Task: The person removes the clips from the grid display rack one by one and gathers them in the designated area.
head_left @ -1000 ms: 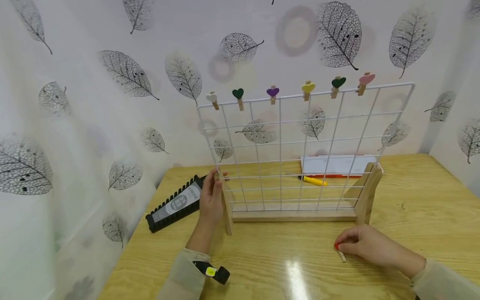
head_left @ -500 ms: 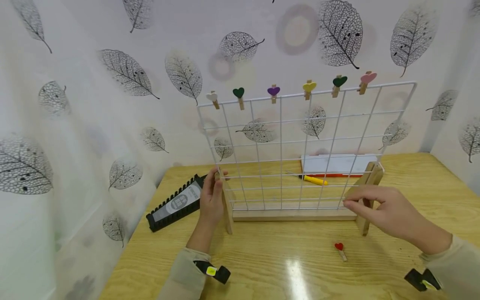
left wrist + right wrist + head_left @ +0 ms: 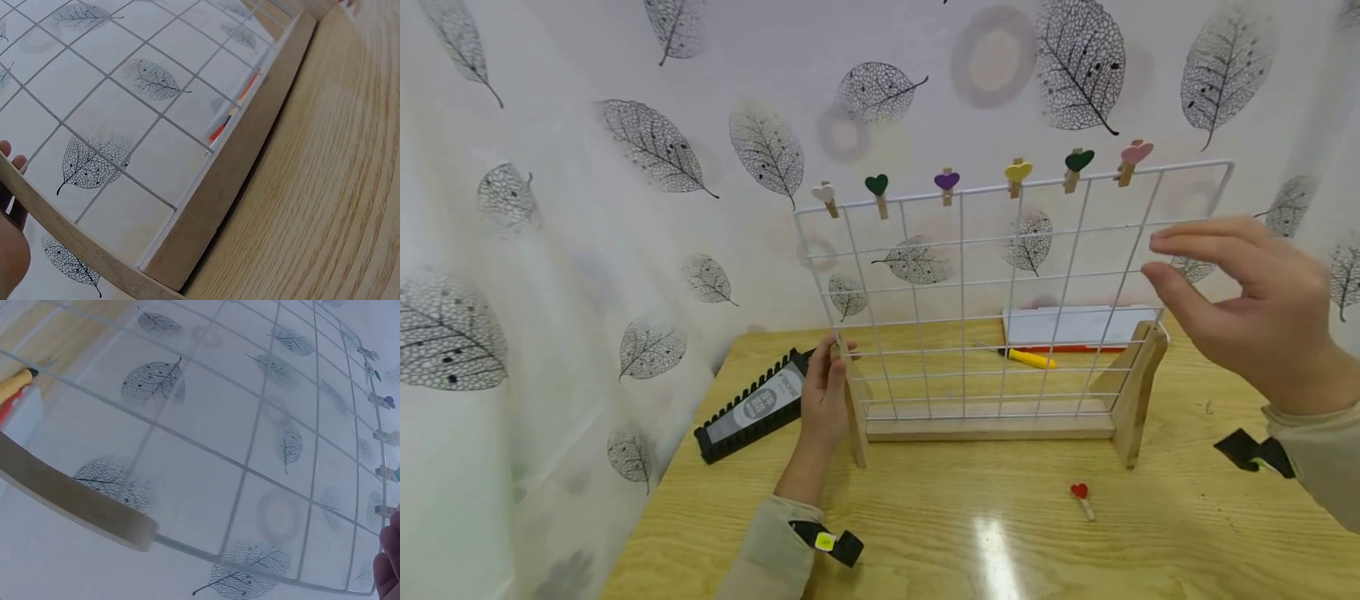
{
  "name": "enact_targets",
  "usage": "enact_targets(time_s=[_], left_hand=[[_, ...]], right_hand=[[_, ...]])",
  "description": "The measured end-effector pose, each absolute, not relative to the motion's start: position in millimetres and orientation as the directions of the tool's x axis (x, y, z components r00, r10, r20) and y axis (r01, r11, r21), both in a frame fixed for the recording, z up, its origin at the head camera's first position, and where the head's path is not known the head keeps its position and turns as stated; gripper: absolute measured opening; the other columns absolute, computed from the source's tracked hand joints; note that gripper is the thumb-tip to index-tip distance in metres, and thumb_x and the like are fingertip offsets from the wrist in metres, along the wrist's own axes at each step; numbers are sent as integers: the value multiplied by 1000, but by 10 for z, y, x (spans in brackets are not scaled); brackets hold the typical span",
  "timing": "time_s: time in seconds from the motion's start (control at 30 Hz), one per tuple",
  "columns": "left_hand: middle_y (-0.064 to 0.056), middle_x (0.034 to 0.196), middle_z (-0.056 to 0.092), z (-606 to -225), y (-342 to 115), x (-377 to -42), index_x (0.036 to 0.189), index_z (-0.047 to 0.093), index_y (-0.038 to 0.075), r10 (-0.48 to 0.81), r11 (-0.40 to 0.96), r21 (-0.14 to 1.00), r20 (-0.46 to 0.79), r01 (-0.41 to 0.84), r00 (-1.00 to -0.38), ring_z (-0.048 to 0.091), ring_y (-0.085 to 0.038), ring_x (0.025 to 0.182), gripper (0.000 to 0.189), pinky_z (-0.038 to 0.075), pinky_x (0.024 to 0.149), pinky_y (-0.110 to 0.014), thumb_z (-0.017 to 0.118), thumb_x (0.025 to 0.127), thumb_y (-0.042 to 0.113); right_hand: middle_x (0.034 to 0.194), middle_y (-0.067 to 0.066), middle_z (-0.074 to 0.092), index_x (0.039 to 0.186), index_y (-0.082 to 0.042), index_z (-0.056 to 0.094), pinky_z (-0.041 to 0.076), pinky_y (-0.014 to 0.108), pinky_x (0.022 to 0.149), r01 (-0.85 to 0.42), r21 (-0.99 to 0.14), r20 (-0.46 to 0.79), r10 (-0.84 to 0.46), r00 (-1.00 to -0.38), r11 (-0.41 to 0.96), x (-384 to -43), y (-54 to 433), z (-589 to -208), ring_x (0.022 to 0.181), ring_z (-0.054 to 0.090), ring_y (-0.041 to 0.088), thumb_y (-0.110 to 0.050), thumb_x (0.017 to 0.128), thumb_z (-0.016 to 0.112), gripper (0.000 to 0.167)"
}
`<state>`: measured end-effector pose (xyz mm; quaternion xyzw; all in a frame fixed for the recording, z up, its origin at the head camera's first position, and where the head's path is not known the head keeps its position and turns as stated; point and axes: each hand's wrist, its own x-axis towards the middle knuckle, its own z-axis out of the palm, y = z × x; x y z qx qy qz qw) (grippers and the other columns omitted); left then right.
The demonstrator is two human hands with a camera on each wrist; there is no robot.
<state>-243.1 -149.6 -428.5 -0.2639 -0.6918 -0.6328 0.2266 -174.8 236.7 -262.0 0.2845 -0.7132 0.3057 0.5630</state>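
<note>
A white wire grid stands in a wooden frame (image 3: 988, 430). My left hand (image 3: 822, 400) grips the frame's left wooden post (image 3: 854, 421); its fingertips show behind that post in the left wrist view. My right hand (image 3: 1262, 308) is raised beside the grid's right edge, thumb and fingers apart with nothing between them. Several small wooden heart clothespins are clipped along the top wire, from a white one (image 3: 824, 195) at left, past a purple one (image 3: 947, 181), to a pink one (image 3: 1136, 153) at right. A red heart clothespin (image 3: 1082, 495) lies on the table in front.
Behind the grid lie a yellow-handled screwdriver (image 3: 1030, 359) and a white box (image 3: 1075, 325) with a red edge. A black ridged tray (image 3: 752, 412) with a grey label is left of the frame. A leaf-patterned curtain (image 3: 700, 167) hangs behind the wooden table (image 3: 955, 500).
My right hand has let go of the red clothespin, leaving it on the table, and has risen past the right post to the grid's upper right. My left hand has stayed put.
</note>
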Motion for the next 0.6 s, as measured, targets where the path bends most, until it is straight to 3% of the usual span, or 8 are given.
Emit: enact_targets(time_s=[0.17,0.3,0.4,0.5,0.6], left_hand=[[11,128,58,-4278,-1511,-2433,148,41,10,80,61,751,652,657,-754,58,-17,116,42,43,105,-25,37,111,30],[11,128,58,-4277,-1516,-2430,147,41,12,73,59,765,638,642,-767,58,-14,116,44,44,105,-25,38,110,35],[10,128,57,-4274,-1515,-2429,147,41,12,71,59,773,628,632,-775,58,-15,116,43,44,105,-26,38,110,34],[10,128,57,-4271,-1512,-2430,147,41,10,73,70,774,625,629,-777,59,-17,116,42,43,106,-26,37,111,30],[10,128,58,-4266,-1505,-2435,146,41,7,76,80,768,631,635,-772,59,-19,116,42,43,106,-26,37,111,29]], right_hand=[[98,28,72,98,9,75,47,19,98,-715,-154,985,49,-165,682,-1860,2312,-2344,102,69,14,-33,92,72,43],[106,25,72,110,4,75,43,15,96,-654,-173,968,5,-250,737,-1949,2354,-2139,103,66,23,-28,92,68,38],[111,16,73,118,0,73,38,10,89,-603,-178,937,-54,-346,778,-1983,2371,-2024,102,61,10,-28,95,65,37],[106,-14,71,121,-2,73,36,7,79,-582,-219,900,-68,-430,783,-2000,2359,-1974,96,53,-7,-24,97,65,33],[98,-39,56,121,-3,73,38,7,76,-571,-296,866,-36,-498,766,-2001,2342,-1956,92,51,-16,-21,97,65,31]])
